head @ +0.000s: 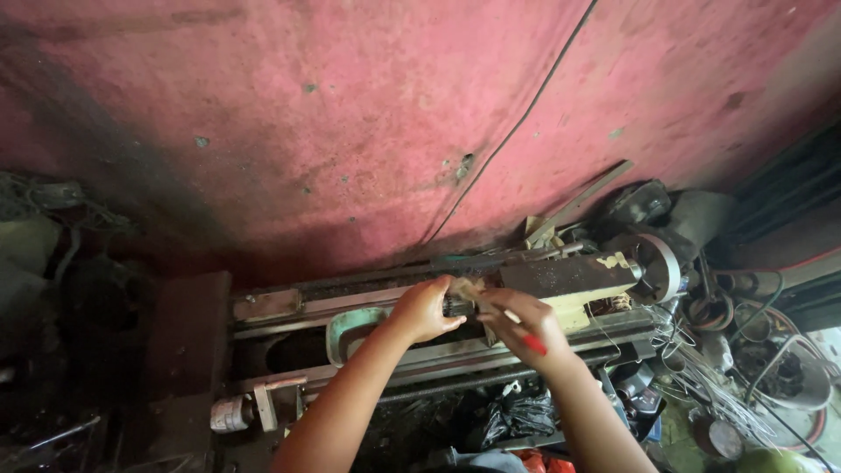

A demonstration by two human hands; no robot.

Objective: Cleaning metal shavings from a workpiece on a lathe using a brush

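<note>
R hand (524,322) fingers grip red-handled brush (504,317); L hand (427,308) clasps lathe (455,326) part; pink wall (350,123).

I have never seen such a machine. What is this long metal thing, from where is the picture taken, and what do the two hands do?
The one picture comes from a camera on the person's head, looking down at their own arms. The long metal thing looks like an old lathe: a greasy bed with rails, standing against a pink wall. At its right end sits a round wheel. The left hand rests on a dark part in the middle of the machine. The right hand holds a brush with a red handle, its bristles at that same part. Loose wires and scrap lie to the right.
</note>
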